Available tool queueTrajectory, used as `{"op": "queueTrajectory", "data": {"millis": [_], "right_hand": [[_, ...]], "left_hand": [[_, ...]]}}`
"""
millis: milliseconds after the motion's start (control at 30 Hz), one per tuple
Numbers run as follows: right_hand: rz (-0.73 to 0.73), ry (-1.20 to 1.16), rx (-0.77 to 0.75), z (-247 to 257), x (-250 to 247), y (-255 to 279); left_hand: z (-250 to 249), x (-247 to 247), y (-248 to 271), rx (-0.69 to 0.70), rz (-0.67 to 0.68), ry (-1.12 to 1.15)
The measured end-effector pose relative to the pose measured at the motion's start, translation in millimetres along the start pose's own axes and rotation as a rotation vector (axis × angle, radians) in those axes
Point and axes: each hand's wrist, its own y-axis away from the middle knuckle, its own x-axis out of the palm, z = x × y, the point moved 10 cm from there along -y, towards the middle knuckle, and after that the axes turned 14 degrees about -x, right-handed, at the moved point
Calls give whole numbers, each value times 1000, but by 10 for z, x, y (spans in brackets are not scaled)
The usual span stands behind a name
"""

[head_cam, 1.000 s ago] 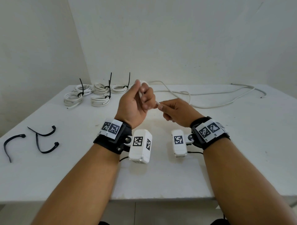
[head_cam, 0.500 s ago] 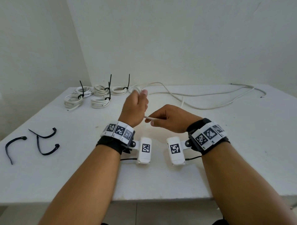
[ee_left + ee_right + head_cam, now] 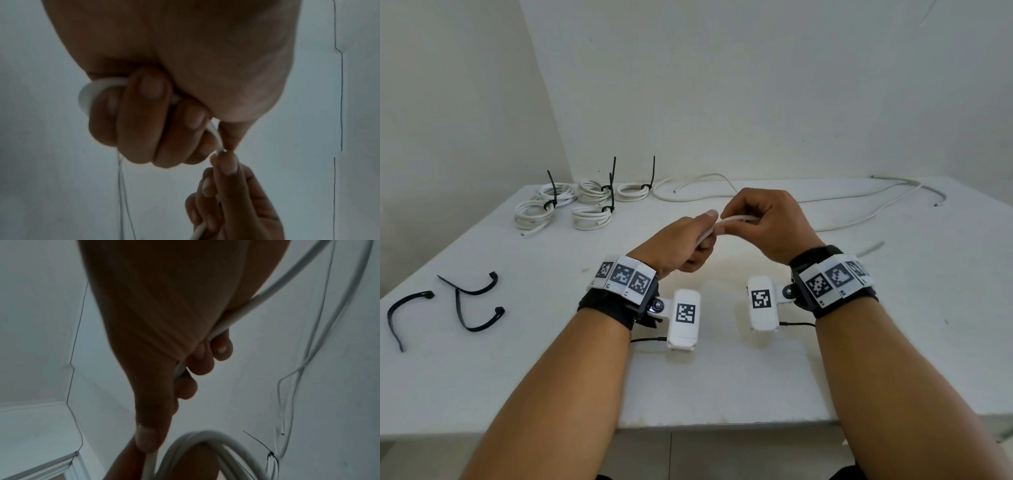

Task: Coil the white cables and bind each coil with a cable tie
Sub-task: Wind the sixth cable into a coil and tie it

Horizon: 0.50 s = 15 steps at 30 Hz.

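My left hand [image 3: 693,241] is a fist above the middle of the table, its fingers [image 3: 144,116] curled round small loops of white cable [image 3: 84,95]. My right hand [image 3: 756,222] meets it from the right and pinches the same white cable [image 3: 736,219] between thumb and fingers [image 3: 220,348]. In the right wrist view the cable's loops [image 3: 205,444] arc below the thumb. The free length of cable [image 3: 866,205] trails over the table to the back right. Three loose black cable ties [image 3: 469,301] lie at the front left.
Several bound white coils [image 3: 582,205] with black ties standing up sit at the back left. The white table [image 3: 722,383] stands in a corner of white walls, its front edge close to me. Another loose white cable end [image 3: 688,183] curves at the back.
My right hand has risen and swung over to the far side of the left fist, carrying the cable round it. The left hand has lowered and rolled knuckles-up. The trailing cable has shifted.
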Motion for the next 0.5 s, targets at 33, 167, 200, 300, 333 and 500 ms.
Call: {"op": "queueTrajectory", "data": {"millis": [33,167,200,300,333,500], "right_hand": [[-24,-15,9,-18,-45,1],[-83,-35,42,-87,-141,21],[-94,-37,49,-101,-146,29],[-101,-26,66,-146,-140,32],[-83,-14,73,-159,-123,29],[44,-8,106,-214,37,38]], "left_hand": [[-9,20,8,22,25,20],[-76,62,96,114,136,141],[-97,68,112,130,163,197],[-151,28,136,173,220,366],[-173,7,145,191,236,413],[-315,-35,235,298,394,670]]}}
